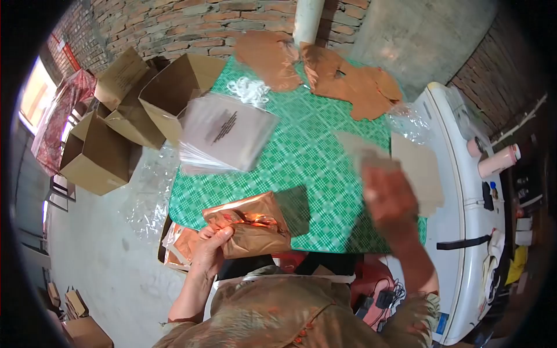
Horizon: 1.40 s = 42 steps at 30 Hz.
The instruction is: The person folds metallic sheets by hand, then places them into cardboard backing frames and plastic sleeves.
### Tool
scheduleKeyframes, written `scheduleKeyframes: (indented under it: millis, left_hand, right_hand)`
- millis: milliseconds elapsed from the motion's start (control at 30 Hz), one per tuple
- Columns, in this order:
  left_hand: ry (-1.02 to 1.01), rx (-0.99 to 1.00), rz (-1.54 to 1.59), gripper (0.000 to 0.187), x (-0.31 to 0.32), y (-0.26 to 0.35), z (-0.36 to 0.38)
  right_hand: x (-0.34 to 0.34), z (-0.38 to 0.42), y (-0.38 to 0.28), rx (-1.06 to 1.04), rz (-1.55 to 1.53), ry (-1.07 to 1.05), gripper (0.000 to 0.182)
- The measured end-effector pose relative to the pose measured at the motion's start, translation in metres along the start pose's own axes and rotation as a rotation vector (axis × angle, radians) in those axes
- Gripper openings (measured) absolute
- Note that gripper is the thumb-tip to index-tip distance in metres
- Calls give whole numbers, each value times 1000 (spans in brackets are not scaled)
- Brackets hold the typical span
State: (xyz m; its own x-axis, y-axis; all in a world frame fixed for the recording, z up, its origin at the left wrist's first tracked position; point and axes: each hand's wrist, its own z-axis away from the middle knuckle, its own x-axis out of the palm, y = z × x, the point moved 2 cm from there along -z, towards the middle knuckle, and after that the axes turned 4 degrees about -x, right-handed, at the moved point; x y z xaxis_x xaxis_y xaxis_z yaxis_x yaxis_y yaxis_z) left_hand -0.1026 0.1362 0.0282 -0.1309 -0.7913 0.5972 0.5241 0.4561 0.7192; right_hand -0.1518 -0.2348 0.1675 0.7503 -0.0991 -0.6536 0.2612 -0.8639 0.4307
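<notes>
My left hand (213, 250) grips the left edge of a folded, shiny copper-coloured packet (255, 226) at the front edge of the green checked tablecloth (325, 174). My right hand (387, 194) is smeared by motion over the right side of the table. A blurred greyish sheet (354, 145) shows at its fingers, and a stack of beige card sheets (418, 174) lies just to its right. A pile of clear plastic bags (226, 133) with dark print lies at the left of the table, below a tangle of white strips (248, 91).
Copper-coloured sheets (348, 87) lie at the table's far side. Open cardboard boxes (98, 153) stand at the left. A box with copper packets (180, 246) is by the front left corner. A white appliance (455, 232) stands at the right, with a pink bottle (498, 162) on it.
</notes>
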Motion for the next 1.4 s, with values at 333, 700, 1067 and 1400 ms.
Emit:
scheduleKeyframes:
  millis: [333,700,1067,1400]
  left_hand:
    - [73,55,17,33,-17,18,-8]
    - [78,106,13,28,-1,33,-28]
    - [76,108,47,28,-13,40,-39]
    - [101,95,106,30,-36,21,-50]
  right_hand:
    - [79,9,-107,7,-527,-272,59]
    - [142,77,-45,155,-521,-439,70]
    - [168,2,-24,2,-548,-305,59]
    - [253,-90,-4,168,-618,-122,11]
